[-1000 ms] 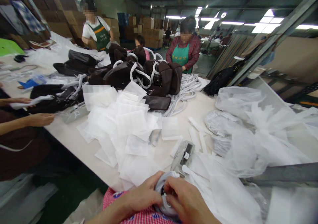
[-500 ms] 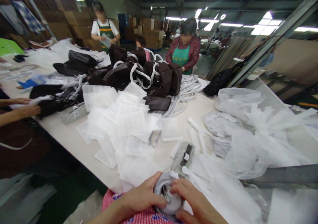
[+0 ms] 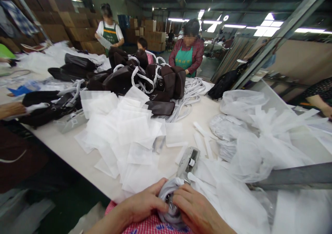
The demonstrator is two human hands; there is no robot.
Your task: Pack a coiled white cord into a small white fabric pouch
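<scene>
My left hand (image 3: pixel 145 203) and my right hand (image 3: pixel 193 208) are both closed around a small bundle of white wrapped strap (image 3: pixel 169 192) with a metal clasp (image 3: pixel 170 203) showing between my fingers. I hold it low, at the near edge of the white table (image 3: pixel 204 114), above a red checked cloth (image 3: pixel 145 227). A grey tape dispenser (image 3: pixel 189 161) lies just beyond my hands. A heap of white non-woven sheets (image 3: pixel 121 130) spreads out to the left of it.
Dark brown bags with white wrapped handles (image 3: pixel 145 78) are piled mid-table. Clear plastic bags (image 3: pixel 249 137) heap up at right. A co-worker's hand (image 3: pixel 10 109) works at the left edge; two people in green aprons (image 3: pixel 185 59) stand at the far side. Cardboard boxes are stacked behind.
My fingers have shifted on the bundle, my right hand closing over the clasp. The co-worker's hands at left have drawn back. The far person in the white shirt stepped right.
</scene>
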